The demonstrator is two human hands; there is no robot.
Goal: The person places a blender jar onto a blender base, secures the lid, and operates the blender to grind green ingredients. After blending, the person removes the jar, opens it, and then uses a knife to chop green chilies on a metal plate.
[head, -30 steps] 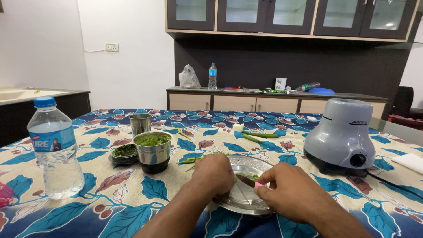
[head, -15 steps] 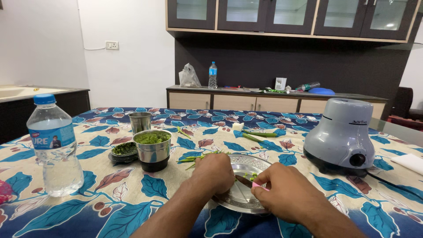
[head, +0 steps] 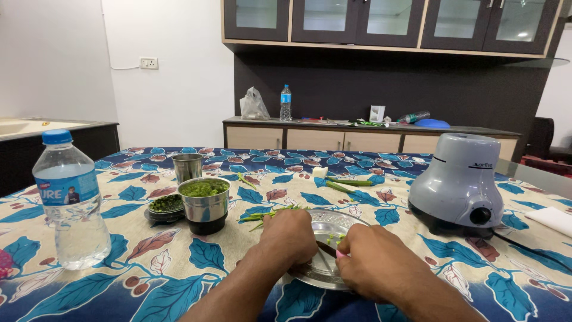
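Note:
My left hand (head: 290, 237) rests curled on the left part of a round steel plate (head: 336, 222), pressing down on something green that it hides. My right hand (head: 375, 268) grips a knife with a pink handle (head: 339, 254); its dark blade (head: 325, 245) points left toward my left hand. Small chopped green pieces (head: 333, 239) lie on the plate by the blade. Green chillies (head: 264, 215) stick out on the cloth just beyond my left hand.
A steel jar of green paste (head: 205, 204) stands beside its dark lid (head: 166, 209) and a steel tumbler (head: 187, 166). A water bottle (head: 71, 200) stands at the left, a grey mixer base (head: 460, 183) at the right. More chillies (head: 348, 183) lie farther back on the leaf-patterned tablecloth (head: 179, 262).
My right hand has drawn the knife left and closer to my left hand, so less of the plate shows between them. My left hand has stayed on the plate.

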